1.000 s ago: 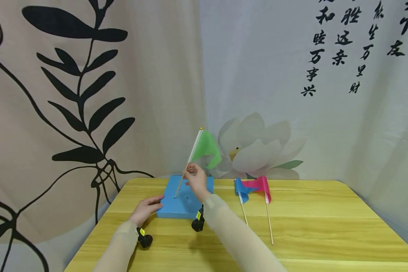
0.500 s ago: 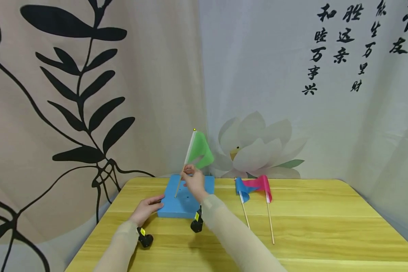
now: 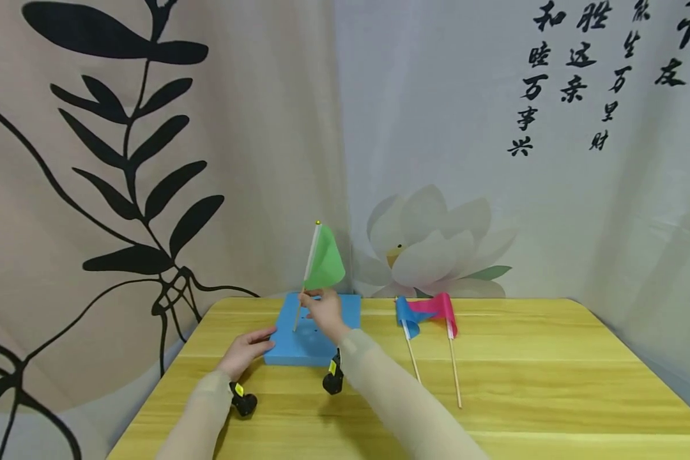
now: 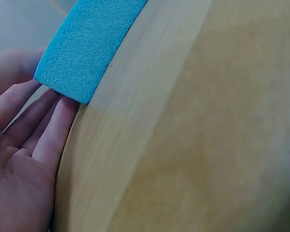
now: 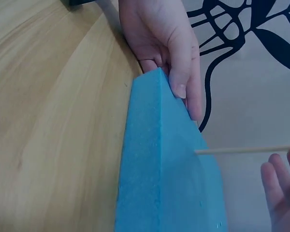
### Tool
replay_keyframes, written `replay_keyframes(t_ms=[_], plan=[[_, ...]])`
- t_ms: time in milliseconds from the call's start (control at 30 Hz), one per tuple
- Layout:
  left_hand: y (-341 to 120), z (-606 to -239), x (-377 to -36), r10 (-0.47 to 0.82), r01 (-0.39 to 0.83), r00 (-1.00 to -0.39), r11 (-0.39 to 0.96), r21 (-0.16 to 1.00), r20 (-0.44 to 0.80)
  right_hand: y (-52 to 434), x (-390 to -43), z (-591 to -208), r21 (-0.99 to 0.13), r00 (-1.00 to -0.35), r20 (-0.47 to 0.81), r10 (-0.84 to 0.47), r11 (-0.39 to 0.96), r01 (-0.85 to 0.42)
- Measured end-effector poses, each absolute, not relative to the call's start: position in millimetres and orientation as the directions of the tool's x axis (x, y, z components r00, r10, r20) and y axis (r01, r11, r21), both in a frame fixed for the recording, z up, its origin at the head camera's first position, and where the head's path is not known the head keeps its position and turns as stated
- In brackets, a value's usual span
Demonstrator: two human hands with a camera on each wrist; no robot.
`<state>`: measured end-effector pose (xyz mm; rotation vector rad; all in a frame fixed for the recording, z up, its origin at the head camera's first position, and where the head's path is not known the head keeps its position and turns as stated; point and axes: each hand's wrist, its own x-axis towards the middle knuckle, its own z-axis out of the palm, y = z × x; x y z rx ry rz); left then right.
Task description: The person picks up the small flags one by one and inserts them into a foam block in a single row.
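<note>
A blue foam block [image 3: 296,351] with small holes in its top lies on the table. My right hand [image 3: 326,312] pinches the stick of a green pennant flag [image 3: 325,260] between thumb and fingers, below the cloth. The lower end of the stick [image 5: 246,150] meets the block's top face, left of its middle, and the flag leans slightly right in the head view. My left hand [image 3: 246,351] rests at the block's left front corner, thumb on the top edge and fairly straight fingers along the side [image 4: 63,121].
To the right of the block, a blue flag [image 3: 407,317] and a pink flag [image 3: 450,319] lie on the wooden table [image 3: 552,370], sticks toward the front. Behind the table hangs a printed curtain [image 3: 276,128].
The green flag has tipped left to a more upright stance, its top a little lower. My right hand moved slightly left and down along with it. My left hand stays at the block.
</note>
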<state>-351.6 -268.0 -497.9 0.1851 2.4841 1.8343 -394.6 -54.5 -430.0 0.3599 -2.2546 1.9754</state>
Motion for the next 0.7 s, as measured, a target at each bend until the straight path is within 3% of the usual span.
replay_keyframes(t_ms=[367,567,700], plan=[[-271,-500,-351,0.163,0.090,-0.986,0.279,0.956,0.046,10,-396,-423,-0.955,-0.948,0.277,-0.158,0.064,-0.290],[-274,-501,-351,0.172,0.094,-0.984,0.268,0.959,0.048,62,-396,-421,-0.981,-0.974,0.187,-0.131,0.023,-0.192],[-275,-502,-351,0.183,0.107,-0.981,0.270,0.957,0.058,94,-395,-423,-0.983,-0.979,0.128,-0.157,0.107,-0.146]])
